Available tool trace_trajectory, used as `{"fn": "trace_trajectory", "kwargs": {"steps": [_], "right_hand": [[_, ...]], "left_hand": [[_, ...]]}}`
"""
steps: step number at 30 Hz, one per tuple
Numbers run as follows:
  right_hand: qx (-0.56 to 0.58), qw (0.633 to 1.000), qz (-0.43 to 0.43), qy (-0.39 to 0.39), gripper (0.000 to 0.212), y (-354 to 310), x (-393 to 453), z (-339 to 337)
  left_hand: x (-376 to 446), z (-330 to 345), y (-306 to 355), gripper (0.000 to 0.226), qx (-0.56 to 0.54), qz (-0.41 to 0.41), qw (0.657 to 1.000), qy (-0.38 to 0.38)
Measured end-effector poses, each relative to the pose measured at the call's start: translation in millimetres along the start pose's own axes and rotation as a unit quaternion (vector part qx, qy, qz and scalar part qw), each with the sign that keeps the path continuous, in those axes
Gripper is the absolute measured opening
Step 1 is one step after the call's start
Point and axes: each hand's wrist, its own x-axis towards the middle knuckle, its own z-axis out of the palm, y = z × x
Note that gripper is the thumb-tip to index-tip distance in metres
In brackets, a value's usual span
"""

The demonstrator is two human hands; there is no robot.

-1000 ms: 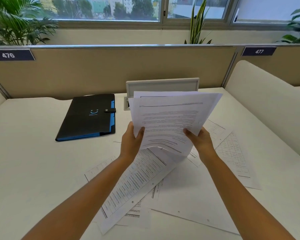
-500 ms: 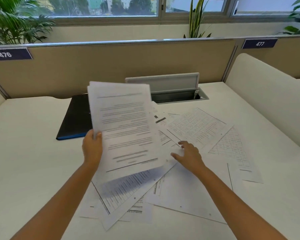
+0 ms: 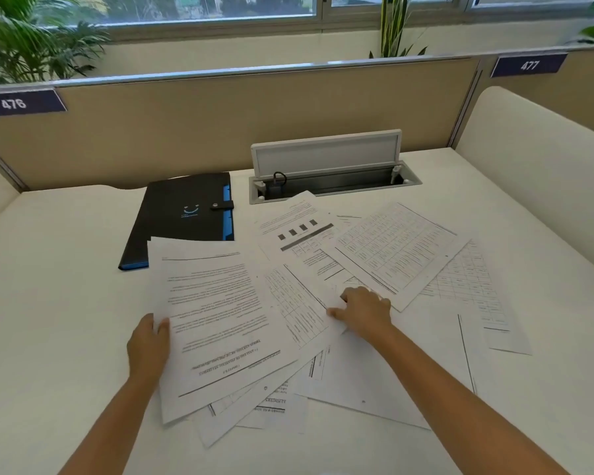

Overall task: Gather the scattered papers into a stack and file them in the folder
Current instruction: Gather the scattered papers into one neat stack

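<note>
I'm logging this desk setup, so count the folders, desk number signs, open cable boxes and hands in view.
Black folder: 1
Number signs, 476 and 477: 2
Open cable box: 1
Hands, left hand gripping printed sheets, right hand: 2
Total: 6

The bench point(image 3: 66, 286) had a smooth, matt off-white top. The papers point(image 3: 395, 248) spread on it were thin white printed sheets, matt, some curling slightly at the edges. The folder point(image 3: 182, 214) looked like black matt plastic with a fine grain, a blue edge point(image 3: 226, 217) and a small shiny metal snap point(image 3: 215, 205) on its strap. The cable box point(image 3: 326, 186) set into the bench was brushed grey metal with a pale lid point(image 3: 326, 154). The partition point(image 3: 220, 125) looked covered in tan cloth, capped with a metal rail.
</note>
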Motion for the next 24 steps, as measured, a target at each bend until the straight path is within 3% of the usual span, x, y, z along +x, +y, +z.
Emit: {"fn": "trace_trajectory", "kwargs": {"steps": [5,7,10,12,13,15,17,20,24], "right_hand": [[0.145,0.985,0.014,0.098,0.027,13,3,-23],[0.236,0.961,0.008,0.142,0.02,22,7,-34],[0.467,0.866,0.029,0.176,0.014,35,13,-47],[0.617,0.775,0.069,0.118,0.022,39,13,-51],[0.635,0.766,0.079,0.07,0.026,42,13,-50],[0.567,0.82,0.072,-0.022,0.03,45,11,-41],[0.499,0.864,0.064,-0.03,0.029,46,9,-34],[0.491,0.867,0.064,0.052,0.025,48,11,-38],[0.512,0.846,0.041,0.145,0.022,47,12,-64]], "left_hand": [[6,-6,-4,0.039,0.049,-0.03,0.998,-0.01],[8,-11,-9,0.033,0.056,-0.036,0.998,-0.01],[14,-20,-19,0.029,0.082,-0.043,0.996,-0.021],[15,-24,-23,0.032,0.092,-0.047,0.995,-0.011],[15,-25,-22,0.035,0.088,-0.049,0.995,-0.001],[12,-25,-20,0.038,0.075,-0.051,0.996,0.021],[10,-24,-14,0.044,0.091,-0.055,0.993,0.042],[4,-20,-4,0.049,0.127,-0.056,0.987,0.076],[-5,-10,20,0.043,0.077,0.041,0.995,0.047]]}}
